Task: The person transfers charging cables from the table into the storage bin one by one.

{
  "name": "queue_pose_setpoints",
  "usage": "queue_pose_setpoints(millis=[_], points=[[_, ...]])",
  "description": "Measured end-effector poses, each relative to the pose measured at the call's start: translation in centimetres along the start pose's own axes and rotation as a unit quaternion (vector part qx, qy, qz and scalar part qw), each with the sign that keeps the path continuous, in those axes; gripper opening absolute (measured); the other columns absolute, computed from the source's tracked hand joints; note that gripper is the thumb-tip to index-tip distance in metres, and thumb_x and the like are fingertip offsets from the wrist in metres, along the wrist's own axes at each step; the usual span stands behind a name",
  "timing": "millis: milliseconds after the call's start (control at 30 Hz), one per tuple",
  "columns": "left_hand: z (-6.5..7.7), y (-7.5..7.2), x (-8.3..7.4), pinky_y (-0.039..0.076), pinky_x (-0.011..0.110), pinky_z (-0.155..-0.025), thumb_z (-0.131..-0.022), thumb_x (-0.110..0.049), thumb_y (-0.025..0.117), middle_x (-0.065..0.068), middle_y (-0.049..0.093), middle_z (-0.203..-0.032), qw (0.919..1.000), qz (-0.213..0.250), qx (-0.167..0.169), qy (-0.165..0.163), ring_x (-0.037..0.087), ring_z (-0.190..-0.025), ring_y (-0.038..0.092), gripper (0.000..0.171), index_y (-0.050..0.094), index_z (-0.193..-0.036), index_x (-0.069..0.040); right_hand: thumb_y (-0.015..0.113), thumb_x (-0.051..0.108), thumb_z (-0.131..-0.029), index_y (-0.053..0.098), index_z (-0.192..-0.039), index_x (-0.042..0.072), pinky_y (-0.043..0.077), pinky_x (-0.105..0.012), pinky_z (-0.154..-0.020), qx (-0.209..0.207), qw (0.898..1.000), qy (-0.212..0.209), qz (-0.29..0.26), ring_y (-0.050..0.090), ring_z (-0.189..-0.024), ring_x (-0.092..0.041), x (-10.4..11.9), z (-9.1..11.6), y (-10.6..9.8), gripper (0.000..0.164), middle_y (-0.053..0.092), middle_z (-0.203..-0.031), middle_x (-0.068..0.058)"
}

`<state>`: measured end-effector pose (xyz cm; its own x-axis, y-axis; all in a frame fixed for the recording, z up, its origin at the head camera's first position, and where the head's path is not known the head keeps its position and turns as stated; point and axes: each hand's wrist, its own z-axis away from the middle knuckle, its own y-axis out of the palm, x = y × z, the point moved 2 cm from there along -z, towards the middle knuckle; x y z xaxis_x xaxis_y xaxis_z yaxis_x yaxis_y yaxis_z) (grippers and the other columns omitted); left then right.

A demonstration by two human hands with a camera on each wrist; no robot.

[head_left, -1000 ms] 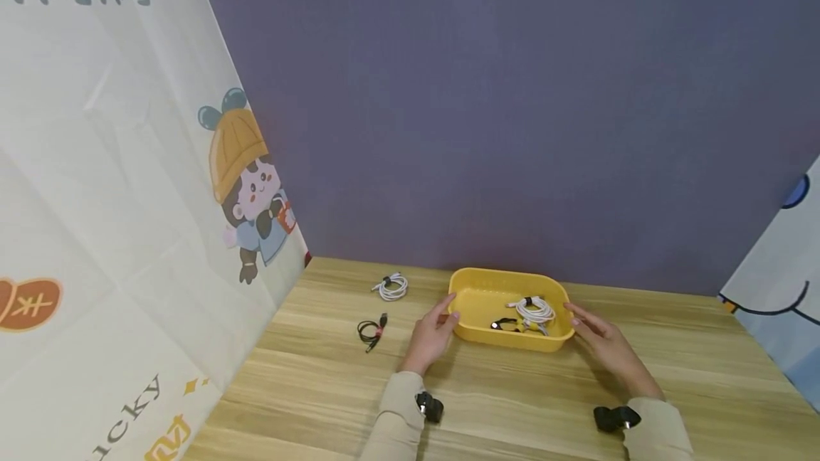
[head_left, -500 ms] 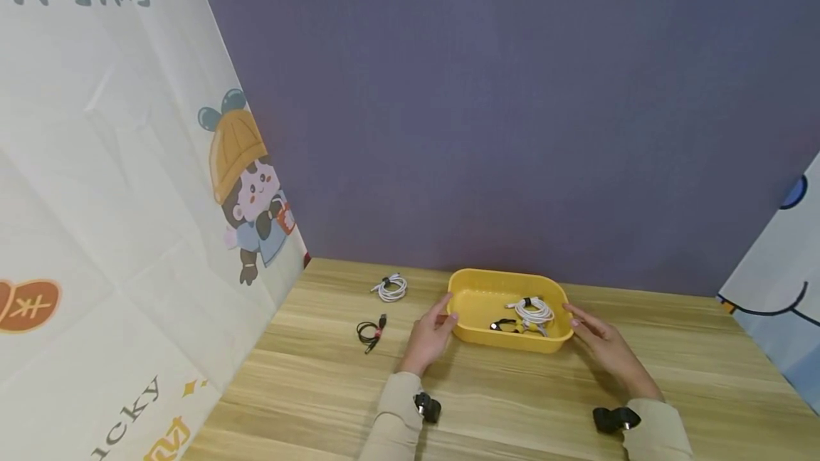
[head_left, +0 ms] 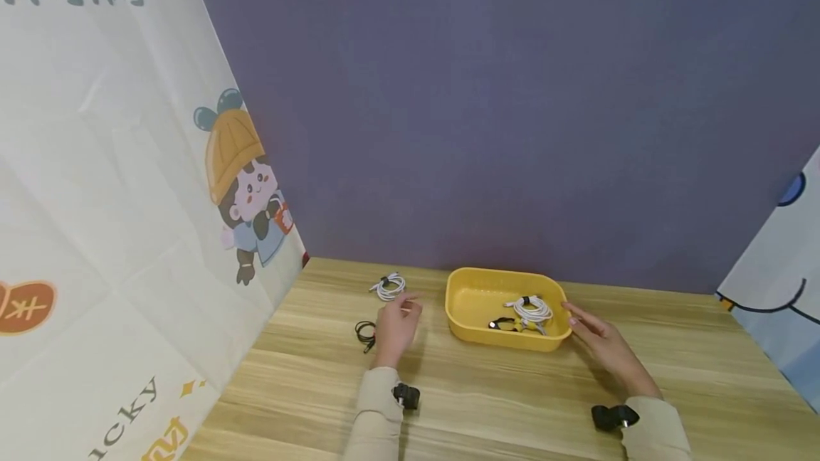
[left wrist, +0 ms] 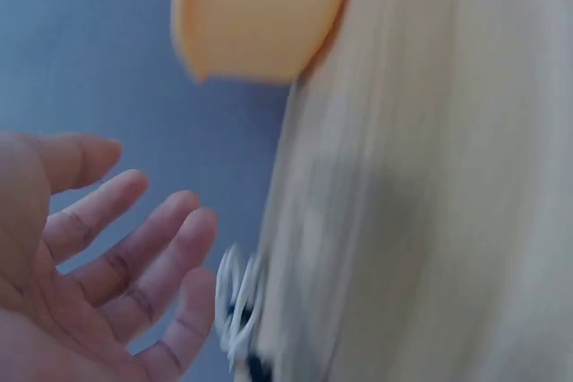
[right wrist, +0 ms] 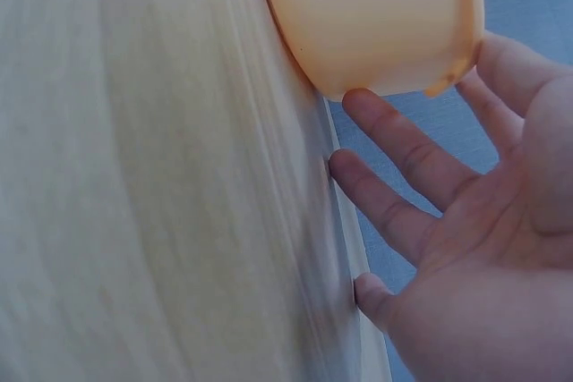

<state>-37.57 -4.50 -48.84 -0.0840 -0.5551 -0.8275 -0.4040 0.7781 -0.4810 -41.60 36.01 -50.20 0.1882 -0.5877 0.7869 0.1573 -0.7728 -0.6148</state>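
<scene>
My left hand hovers over the table, left of the yellow plastic basket, its fingers loosely spread and holding nothing. Just beyond its fingertips lies a coiled white cable with a black tie. Beside the hand, a coiled black cable is partly covered by it. At the basket's right end, my right hand rests its extended fingers against the wall, with the thumb near the rim in the right wrist view. Inside the basket are another coiled white cable and a small black, yellow and grey item of unclear kind.
The wood-grain table meets a dark blue-purple backdrop just behind the basket. A white printed sheet borders the left side, and another printed sheet stands at the right.
My left hand has left the basket's left end and moved left toward the loose cables. The right hand stays at the basket, which has not visibly moved on the table.
</scene>
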Motion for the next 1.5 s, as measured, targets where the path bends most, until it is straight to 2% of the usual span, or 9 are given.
queue_pose_setpoints(millis=[33,100,133,200,267,567,900,1267,1500], points=[[-0.1,-0.7,0.2,0.059,0.038,-0.073,-0.096,-0.018,0.068,0.002,0.079,-0.095,0.9999,-0.006,-0.014,-0.004,0.021,-0.085,0.074,0.02,0.077,-0.114,-0.015,0.045,0.042,-0.109,0.04,-0.158,0.015,0.045,-0.037,-0.111,0.001,1.0,0.002,-0.004,0.048,-0.135,-0.008,0.0,0.0,0.0,0.056,0.039,-0.162,-0.017],[-0.3,-1.9,0.7,0.057,0.038,-0.071,-0.094,-0.017,0.07,0.003,0.078,-0.092,0.9989,-0.026,-0.037,-0.01,0.021,-0.082,0.073,0.017,0.078,-0.108,-0.012,0.044,0.043,-0.109,0.039,-0.159,0.014,0.039,-0.056,-0.114,0.003,1.0,0.005,-0.015,0.046,-0.141,-0.026,0.0,-0.1,0.1,0.057,0.037,-0.162,-0.018],[-0.4,-2.5,0.9,0.056,0.038,-0.07,-0.094,-0.017,0.071,0.003,0.077,-0.09,0.9984,-0.034,-0.043,-0.014,0.021,-0.08,0.072,0.016,0.078,-0.107,-0.011,0.044,0.042,-0.109,0.038,-0.159,0.013,0.036,-0.061,-0.114,0.005,1.0,0.006,-0.021,0.043,-0.143,-0.035,0.0,-0.1,0.2,0.058,0.037,-0.162,-0.019],[-0.6,-3.5,1.6,0.055,0.037,-0.068,-0.093,-0.016,0.072,0.004,0.076,-0.087,0.997,-0.051,-0.05,-0.028,0.021,-0.077,0.07,0.014,0.079,-0.104,-0.009,0.044,0.042,-0.109,0.036,-0.159,0.012,0.032,-0.067,-0.114,0.008,0.999,0.011,-0.036,0.036,-0.145,-0.045,0.0,-0.1,0.2,0.059,0.034,-0.163,-0.021],[-0.7,-4.4,2.3,0.053,0.037,-0.067,-0.091,-0.014,0.073,0.005,0.076,-0.086,0.9958,-0.063,-0.055,-0.038,0.02,-0.075,0.069,0.012,0.079,-0.1,-0.007,0.045,0.042,-0.109,0.035,-0.16,0.011,0.031,-0.069,-0.114,0.011,0.999,0.014,-0.043,0.034,-0.146,-0.048,0.0,-0.1,0.3,0.06,0.032,-0.164,-0.022],[-0.5,-6.9,4.8,0.052,0.037,-0.067,-0.087,-0.008,0.076,0.009,0.073,-0.081,0.989,-0.095,-0.055,-0.099,0.021,-0.072,0.066,0.011,0.079,-0.096,-0.005,0.044,0.042,-0.11,0.034,-0.16,0.012,0.032,-0.067,-0.113,0.01,0.999,0.012,-0.036,0.034,-0.147,-0.048,-0.1,-0.1,0.1,0.06,0.031,-0.164,-0.022],[0.1,-8.1,6.7,0.054,0.042,-0.074,-0.086,-0.013,0.076,0.01,0.078,-0.088,0.9812,-0.111,-0.034,-0.154,0.027,-0.082,0.07,0.013,0.079,-0.096,-0.005,0.044,0.045,-0.109,0.034,-0.16,0.012,0.03,-0.068,-0.114,0.016,0.999,0.013,-0.038,0.032,-0.148,-0.049,-0.3,-0.3,0.1,0.062,0.029,-0.164,-0.024],[0.3,-7.7,7.0,0.053,0.041,-0.073,-0.083,-0.014,0.079,0.009,0.078,-0.087,0.978,-0.125,-0.027,-0.165,0.026,-0.081,0.07,0.012,0.08,-0.092,-0.007,0.045,0.045,-0.109,0.031,-0.161,0.013,0.025,-0.072,-0.115,0.024,0.998,0.027,-0.057,0.027,-0.149,-0.052,-0.3,-0.4,0.1,0.063,0.024,-0.167,-0.023],[0.4,-7.5,7.4,0.053,0.043,-0.073,-0.079,-0.014,0.08,0.008,0.079,-0.087,0.9765,-0.142,-0.031,-0.159,0.031,-0.085,0.071,0.004,0.081,-0.082,-0.011,0.044,0.046,-0.109,0.031,-0.162,0.013,0.027,-0.07,-0.115,0.027,0.998,0.027,-0.052,0.029,-0.148,-0.051,-0.3,-0.1,0.2,0.063,0.024,-0.166,-0.024]])
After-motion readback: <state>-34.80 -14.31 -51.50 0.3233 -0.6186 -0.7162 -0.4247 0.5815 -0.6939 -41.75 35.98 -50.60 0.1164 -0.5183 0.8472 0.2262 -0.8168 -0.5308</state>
